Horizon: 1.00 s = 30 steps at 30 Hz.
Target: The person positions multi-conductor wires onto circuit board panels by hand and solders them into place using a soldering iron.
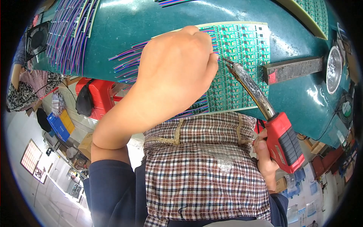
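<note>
A green circuit board panel point(242, 49), covered in rows of small components, lies on the teal table. Bundles of thin coloured wires point(130, 56) run off its left side, attached along the left rows. My left hand point(177, 64) is over the panel, its thumb and fingers pinched together on a wire, of which only a bluish end shows at the thumb tip. In my right hand point(264, 153) is a red and black soldering gun point(283, 142), held at the handle. Its tip points up and left, close to my left fingertips at the board. The right fingers are partly hidden behind the handle.
Right of the panel lie a dark bar-shaped block point(295, 70) and a round metal dish point(334, 70). Another board stack point(310, 17) is at the far right. Wired boards point(72, 34) and a black fan point(37, 38) sit at left. A red stool point(99, 98) stands below the table.
</note>
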{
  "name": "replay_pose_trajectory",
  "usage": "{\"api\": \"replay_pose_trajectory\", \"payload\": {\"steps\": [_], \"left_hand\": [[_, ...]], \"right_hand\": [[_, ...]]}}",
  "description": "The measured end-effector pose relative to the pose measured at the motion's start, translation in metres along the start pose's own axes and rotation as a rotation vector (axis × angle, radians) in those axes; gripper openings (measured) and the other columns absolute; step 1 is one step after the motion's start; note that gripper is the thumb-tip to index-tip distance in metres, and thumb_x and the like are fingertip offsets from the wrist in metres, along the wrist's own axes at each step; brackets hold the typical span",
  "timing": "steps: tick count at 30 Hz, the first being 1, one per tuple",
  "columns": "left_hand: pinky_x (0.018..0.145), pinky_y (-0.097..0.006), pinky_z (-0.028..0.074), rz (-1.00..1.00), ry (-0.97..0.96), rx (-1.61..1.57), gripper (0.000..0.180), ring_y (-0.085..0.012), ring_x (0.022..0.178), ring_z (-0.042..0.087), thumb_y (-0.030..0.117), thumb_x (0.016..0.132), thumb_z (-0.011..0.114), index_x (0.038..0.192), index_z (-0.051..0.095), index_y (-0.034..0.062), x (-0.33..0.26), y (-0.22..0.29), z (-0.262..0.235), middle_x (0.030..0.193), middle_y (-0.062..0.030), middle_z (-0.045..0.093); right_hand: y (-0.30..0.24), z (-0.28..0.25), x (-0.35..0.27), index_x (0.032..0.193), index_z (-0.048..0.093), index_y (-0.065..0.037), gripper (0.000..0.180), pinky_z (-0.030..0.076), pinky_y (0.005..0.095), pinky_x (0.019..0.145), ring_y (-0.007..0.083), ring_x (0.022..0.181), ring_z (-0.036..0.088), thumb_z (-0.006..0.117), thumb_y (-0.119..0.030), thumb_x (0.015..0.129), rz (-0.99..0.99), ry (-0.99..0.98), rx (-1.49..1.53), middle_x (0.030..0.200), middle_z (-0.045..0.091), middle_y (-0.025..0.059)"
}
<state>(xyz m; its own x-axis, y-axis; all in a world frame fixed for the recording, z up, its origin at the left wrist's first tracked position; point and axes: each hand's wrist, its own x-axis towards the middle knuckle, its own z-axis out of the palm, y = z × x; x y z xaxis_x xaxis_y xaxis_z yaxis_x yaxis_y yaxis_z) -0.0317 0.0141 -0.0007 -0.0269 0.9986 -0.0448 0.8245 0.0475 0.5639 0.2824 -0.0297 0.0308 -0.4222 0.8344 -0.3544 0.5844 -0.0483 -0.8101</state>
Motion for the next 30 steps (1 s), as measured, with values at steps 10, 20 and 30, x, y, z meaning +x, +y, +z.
{"api": "replay_pose_trajectory", "payload": {"steps": [10, 20, 30], "left_hand": [[0.063, -0.045, 0.050, 0.015, 0.038, 0.090, 0.018, -0.0340, 0.068, 0.065, 0.013, 0.087, 0.075, 0.079, 0.063, 0.0024, -0.0028, 0.0021, 0.0040, 0.080, -0.0136, 0.064], [0.063, -0.044, 0.050, 0.025, 0.038, 0.083, 0.018, -0.0338, 0.068, 0.065, 0.012, 0.087, 0.076, 0.080, 0.063, 0.0022, -0.0024, 0.0009, 0.0024, 0.080, -0.0137, 0.065], [0.067, -0.044, 0.056, 0.094, 0.003, 0.092, 0.017, -0.0350, 0.074, 0.069, 0.014, 0.083, 0.074, 0.077, 0.067, -0.0001, 0.0002, -0.0025, -0.0006, 0.079, -0.0173, 0.066]], "right_hand": [[-0.0023, 0.0017, 0.0073, 0.099, 0.061, 0.002, 0.005, 0.044, 0.0284, 0.057, 0.0131, 0.063, 0.053, 0.061, -0.001, 0.094, -0.011, -0.015, 0.022, 0.078, 0.057, 0.0062], [-0.0006, -0.0021, 0.0041, 0.098, 0.060, 0.001, 0.008, 0.044, 0.0289, 0.058, 0.0140, 0.063, 0.052, 0.065, -0.004, 0.095, -0.076, 0.002, -0.117, 0.080, 0.056, 0.0063], [-0.0033, 0.0006, 0.0040, 0.101, 0.061, 0.000, 0.009, 0.045, 0.0288, 0.058, 0.0132, 0.065, 0.052, 0.064, -0.001, 0.093, -0.006, -0.004, 0.008, 0.082, 0.057, 0.0060]]}}
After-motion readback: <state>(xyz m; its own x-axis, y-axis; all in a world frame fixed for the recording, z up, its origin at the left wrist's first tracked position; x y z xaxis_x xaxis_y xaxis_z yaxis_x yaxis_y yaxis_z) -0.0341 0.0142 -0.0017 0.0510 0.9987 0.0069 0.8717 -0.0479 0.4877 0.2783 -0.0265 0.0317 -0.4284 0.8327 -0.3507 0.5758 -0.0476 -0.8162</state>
